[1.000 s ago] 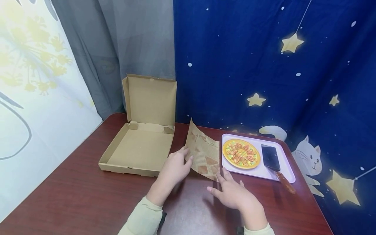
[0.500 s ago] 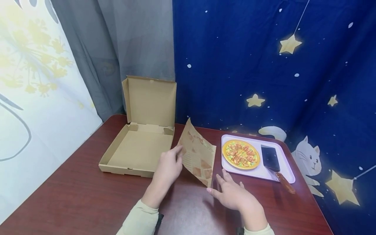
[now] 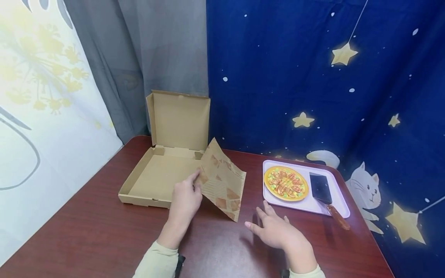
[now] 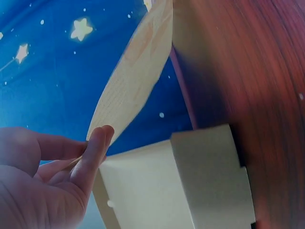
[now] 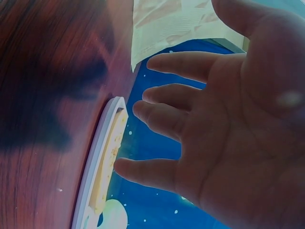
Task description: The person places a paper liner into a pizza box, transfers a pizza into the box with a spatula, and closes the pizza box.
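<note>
My left hand (image 3: 185, 200) pinches the left edge of a brown printed sheet of paper (image 3: 222, 181) between thumb and fingers. The sheet is raised and tilted beside an open cardboard pizza box (image 3: 163, 173). In the left wrist view the paper (image 4: 131, 76) curves away from the left hand (image 4: 52, 176), with the box (image 4: 143, 191) below. My right hand (image 3: 278, 227) is held over the table, fingers spread and holding nothing. Fingers (image 5: 176, 67) in the right wrist view are apart from the paper (image 5: 167, 24).
To the right lies a pale tray (image 3: 278, 201) bearing a pizza (image 3: 286, 183) on its left side. A flat server (image 3: 320, 188) with a wooden handle (image 3: 338, 217) lies there too, the handle jutting over the tray's front edge. Curtains (image 3: 264, 77) stand behind the table (image 3: 87, 231).
My left hand has moved left with the paper, bringing it from near the tray to the box's right side. The right hand has stayed in place, and the paper has come away from it.
</note>
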`<state>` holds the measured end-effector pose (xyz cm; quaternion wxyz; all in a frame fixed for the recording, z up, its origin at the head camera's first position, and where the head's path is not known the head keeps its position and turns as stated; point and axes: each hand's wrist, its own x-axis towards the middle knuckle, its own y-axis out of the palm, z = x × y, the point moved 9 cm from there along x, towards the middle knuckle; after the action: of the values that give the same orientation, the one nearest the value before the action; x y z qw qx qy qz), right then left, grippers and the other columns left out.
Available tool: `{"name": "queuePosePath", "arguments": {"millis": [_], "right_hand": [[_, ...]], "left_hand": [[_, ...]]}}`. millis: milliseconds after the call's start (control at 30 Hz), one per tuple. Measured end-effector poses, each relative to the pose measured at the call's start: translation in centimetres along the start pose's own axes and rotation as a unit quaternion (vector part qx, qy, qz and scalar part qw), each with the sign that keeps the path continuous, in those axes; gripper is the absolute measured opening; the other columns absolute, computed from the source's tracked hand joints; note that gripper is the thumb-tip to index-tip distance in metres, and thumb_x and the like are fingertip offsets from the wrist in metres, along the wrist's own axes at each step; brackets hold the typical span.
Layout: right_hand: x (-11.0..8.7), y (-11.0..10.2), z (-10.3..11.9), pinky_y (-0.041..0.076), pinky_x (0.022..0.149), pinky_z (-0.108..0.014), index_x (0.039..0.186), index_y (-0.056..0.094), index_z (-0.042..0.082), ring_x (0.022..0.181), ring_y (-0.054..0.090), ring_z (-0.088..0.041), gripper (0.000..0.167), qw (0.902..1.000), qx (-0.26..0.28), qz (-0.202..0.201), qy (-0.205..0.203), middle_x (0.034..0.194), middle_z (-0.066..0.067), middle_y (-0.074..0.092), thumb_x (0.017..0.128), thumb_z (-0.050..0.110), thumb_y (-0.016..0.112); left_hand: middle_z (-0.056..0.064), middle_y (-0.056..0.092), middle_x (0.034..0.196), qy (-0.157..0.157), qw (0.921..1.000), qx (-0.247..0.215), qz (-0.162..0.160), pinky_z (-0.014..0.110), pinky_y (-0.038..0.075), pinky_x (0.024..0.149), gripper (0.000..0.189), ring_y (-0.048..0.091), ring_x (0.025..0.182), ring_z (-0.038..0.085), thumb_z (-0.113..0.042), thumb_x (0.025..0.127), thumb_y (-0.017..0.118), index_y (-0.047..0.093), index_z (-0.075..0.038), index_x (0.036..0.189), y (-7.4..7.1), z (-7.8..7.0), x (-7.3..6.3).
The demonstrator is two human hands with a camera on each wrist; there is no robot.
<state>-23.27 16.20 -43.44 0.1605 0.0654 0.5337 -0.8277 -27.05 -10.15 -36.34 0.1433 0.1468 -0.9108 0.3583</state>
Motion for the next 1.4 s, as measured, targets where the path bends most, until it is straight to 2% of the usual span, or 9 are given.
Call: {"name": "queuePosePath", "arguments": {"millis": [167,300,400,567,667,800,1033,1233,1400], "right_hand": [[0.0,0.0,-0.1,0.016,0.121,-0.084,0.157,0.049,0.0,0.158,0.033,-0.05,0.08,1.0,0.002,0.001,0.002,0.174,-0.028,0.023,0.103,0.058,0.06],[0.0,0.0,-0.1,0.015,0.121,-0.084,0.157,0.049,0.0,0.159,0.032,-0.05,0.081,1.0,0.002,0.002,0.004,0.175,-0.028,0.023,0.103,0.059,0.059],[0.1,0.0,-0.2,0.015,0.121,-0.084,0.157,0.049,0.0,0.159,0.031,-0.049,0.081,1.0,0.0,0.002,0.004,0.175,-0.027,0.023,0.103,0.06,0.059],[0.2,0.0,-0.4,0.015,0.121,-0.084,0.157,0.049,0.0,0.16,0.031,-0.048,0.081,1.0,-0.005,0.001,0.007,0.175,-0.028,0.022,0.103,0.059,0.059],[0.2,0.0,-0.5,0.015,0.121,-0.084,0.157,0.049,-0.001,0.16,0.031,-0.049,0.081,1.0,-0.004,0.0,0.008,0.175,-0.028,0.022,0.103,0.059,0.059],[0.1,0.0,-0.7,0.015,0.121,-0.084,0.157,0.049,-0.001,0.16,0.03,-0.049,0.081,0.9999,-0.002,0.0,0.01,0.175,-0.028,0.021,0.103,0.059,0.059],[0.1,-0.1,-0.8,0.015,0.121,-0.084,0.156,0.049,-0.001,0.161,0.029,-0.049,0.081,0.9999,-0.002,0.0,0.011,0.175,-0.028,0.021,0.103,0.06,0.059],[0.1,0.0,-1.0,0.014,0.121,-0.084,0.156,0.05,-0.001,0.161,0.027,-0.049,0.082,0.9999,0.002,0.005,0.016,0.175,-0.028,0.021,0.103,0.061,0.059],[0.1,0.0,-1.1,0.013,0.122,-0.084,0.156,0.05,-0.001,0.162,0.026,-0.048,0.082,0.9998,0.004,0.009,0.018,0.175,-0.028,0.021,0.103,0.061,0.059]], "left_hand": [[0.021,0.073,0.078,-0.015,0.9998,-0.001,-0.01,0.039,0.05,0.059,0.048,0.047,0.053,0.016,0.005,0.091,0.06,0.069,0.0,0.138,-0.7,1.2,0.2],[0.014,0.061,0.061,-0.026,0.9995,-0.006,-0.015,0.03,0.039,0.049,0.049,0.036,0.047,0.01,0.005,0.09,0.058,0.07,-0.001,0.137,-1.2,2.0,0.4],[0.009,0.056,0.06,-0.038,0.9991,-0.014,-0.013,0.027,0.035,0.044,0.048,0.035,0.045,0.008,0.006,0.091,0.057,0.07,-0.001,0.137,-1.4,2.7,0.4],[0.025,0.076,0.09,-0.05,0.9984,-0.022,-0.011,0.025,0.035,0.042,0.046,0.039,0.045,0.009,0.005,0.092,0.057,0.07,0.001,0.136,-1.7,3.7,0.5],[0.029,0.077,0.11,-0.056,0.9981,-0.023,-0.012,0.026,0.036,0.044,0.045,0.039,0.046,0.009,0.004,0.092,0.057,0.071,0.001,0.135,-1.9,4.3,0.7],[0.03,0.077,0.108,-0.069,0.9973,-0.023,-0.013,0.025,0.036,0.042,0.047,0.038,0.044,0.009,0.004,0.092,0.055,0.07,0.001,0.136,-2.2,5.0,0.8],[0.021,0.074,0.077,-0.072,0.9967,-0.009,-0.036,0.029,0.04,0.045,0.042,0.046,0.048,0.012,0.003,0.093,0.056,0.072,0.003,0.132,-3.0,5.6,1.0],[0.027,0.079,0.095,-0.08,0.9958,-0.008,-0.043,0.029,0.04,0.046,0.042,0.047,0.048,0.011,0.0,0.093,0.055,0.073,0.004,0.13,-3.3,6.6,1.1],[0.025,0.078,0.086,-0.086,0.9953,0.002,-0.045,0.031,0.042,0.048,0.044,0.046,0.048,0.013,-0.001,0.092,0.054,0.072,0.004,0.131,-3.6,7.4,1.4]]}}
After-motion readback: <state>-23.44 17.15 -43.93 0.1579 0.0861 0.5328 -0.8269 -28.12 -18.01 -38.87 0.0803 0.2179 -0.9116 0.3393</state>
